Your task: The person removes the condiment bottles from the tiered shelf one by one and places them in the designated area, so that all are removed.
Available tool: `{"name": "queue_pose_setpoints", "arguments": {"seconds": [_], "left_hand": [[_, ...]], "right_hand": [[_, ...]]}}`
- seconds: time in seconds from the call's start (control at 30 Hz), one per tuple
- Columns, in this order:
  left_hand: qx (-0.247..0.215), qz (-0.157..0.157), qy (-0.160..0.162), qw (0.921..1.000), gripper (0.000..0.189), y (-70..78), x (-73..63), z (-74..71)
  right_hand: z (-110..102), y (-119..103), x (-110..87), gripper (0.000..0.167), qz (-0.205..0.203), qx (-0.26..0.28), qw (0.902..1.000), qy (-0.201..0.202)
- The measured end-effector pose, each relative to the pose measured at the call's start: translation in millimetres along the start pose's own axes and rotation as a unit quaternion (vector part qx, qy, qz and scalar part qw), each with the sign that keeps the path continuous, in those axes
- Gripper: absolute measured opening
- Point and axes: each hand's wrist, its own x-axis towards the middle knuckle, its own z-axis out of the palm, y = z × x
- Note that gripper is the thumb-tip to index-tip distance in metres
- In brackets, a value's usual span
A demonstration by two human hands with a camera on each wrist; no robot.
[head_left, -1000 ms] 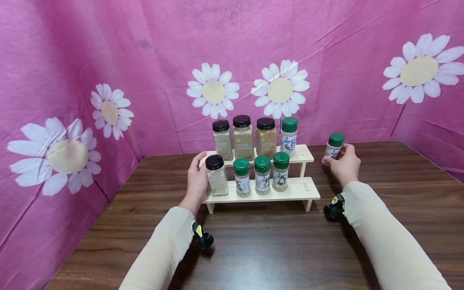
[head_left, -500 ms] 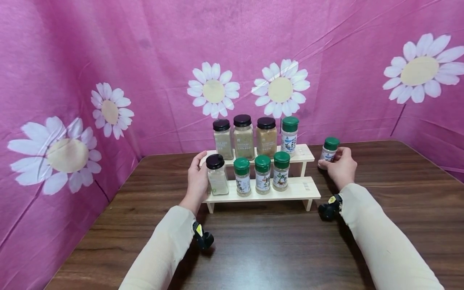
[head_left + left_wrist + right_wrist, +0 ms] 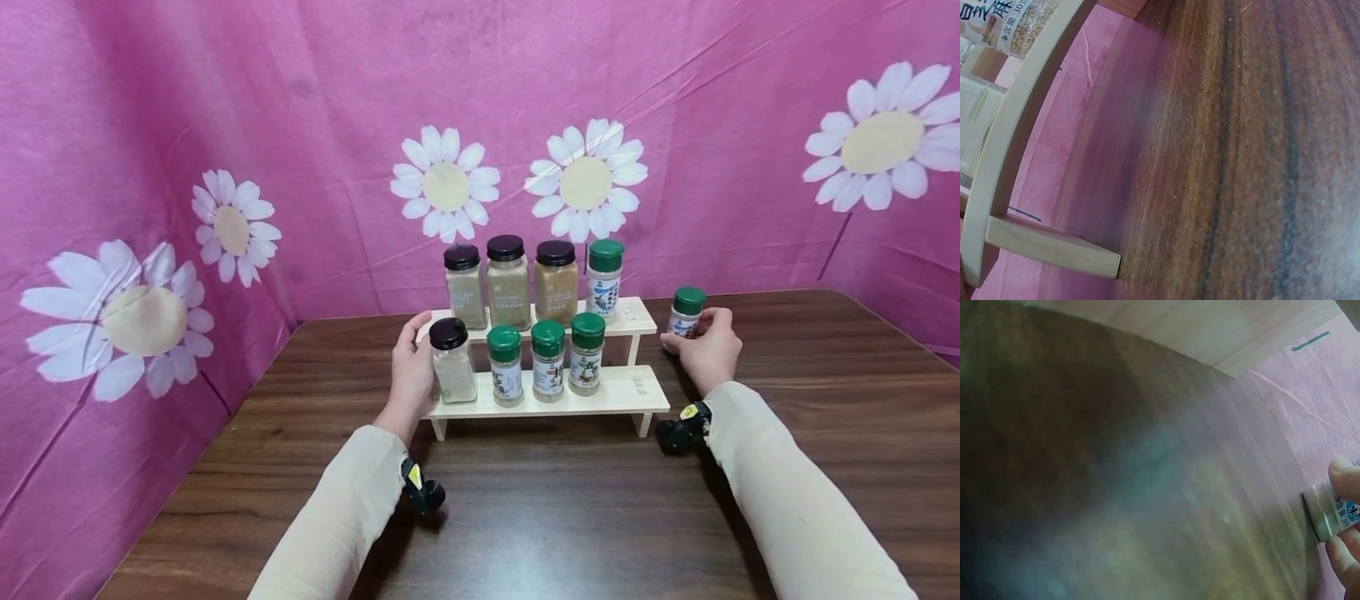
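My right hand (image 3: 711, 350) pinches a small green-capped spice bottle (image 3: 685, 321) upright, to the right of a two-tier wooden rack (image 3: 628, 388). In the right wrist view, thumb and fingers lie on both sides of this spice bottle (image 3: 1325, 512), its base close to the table. My left hand (image 3: 411, 379) lies along the rack's left end with its fingers extended, beside a black-lidded jar (image 3: 454, 375) on the lower tier. That hand is outside the left wrist view, where the rack (image 3: 1007, 140) shows at the left.
Beside the jar, the lower tier holds several green-capped bottles (image 3: 548, 375). On the upper tier stand three black-lidded jars (image 3: 509, 292) and a green-capped bottle (image 3: 603, 287). Brown wood-grain table (image 3: 540, 508) surrounds the rack; a pink flowered cloth (image 3: 337, 125) hangs behind.
The right hand has lowered the spice bottle and brought it slightly left, toward the rack, with little movement in the last half second. The left hand stays at the rack's left end.
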Motion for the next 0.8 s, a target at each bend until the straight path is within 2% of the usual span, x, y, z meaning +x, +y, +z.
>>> {"name": "queue_pose_setpoints", "arguments": {"seconds": [0.17,0.27,0.37,0.47,0.57,0.7,0.8], "left_hand": [[-0.007,0.001,-0.005,1.0000,0.035,0.3,0.6,0.7],[-0.004,0.001,-0.004,1.0000,0.034,-0.7,0.7,0.7],[-0.001,0.001,-0.002,1.0000,0.034,-2.1,0.4,0.3],[-0.005,0.003,0.000,1.0000,0.034,-2.6,0.2,0.0],[-0.006,0.007,-0.002,1.0000,0.034,-1.3,0.7,0.6],[-0.003,0.009,-0.009,0.9999,0.034,0.0,1.1,1.1],[0.000,0.007,-0.005,1.0000,0.034,-0.3,0.8,0.2]], "right_hand": [[-2,-2,-0.3,0.066,-0.011,-0.008,0.9999,-0.003],[-5,-5,1.1,0.073,-0.015,-0.012,0.9998,-0.008],[-9,-11,2.8,0.082,0.002,0.000,1.0000,-0.008],[-15,-21,1.0,0.087,0.044,0.030,0.9985,-0.006],[-21,-33,-4.4,0.087,0.078,0.070,0.9944,0.012],[-28,-47,-12.7,0.081,0.078,0.117,0.9894,0.038],[-30,-57,-21.9,0.069,0.063,0.172,0.9824,0.036]]}}
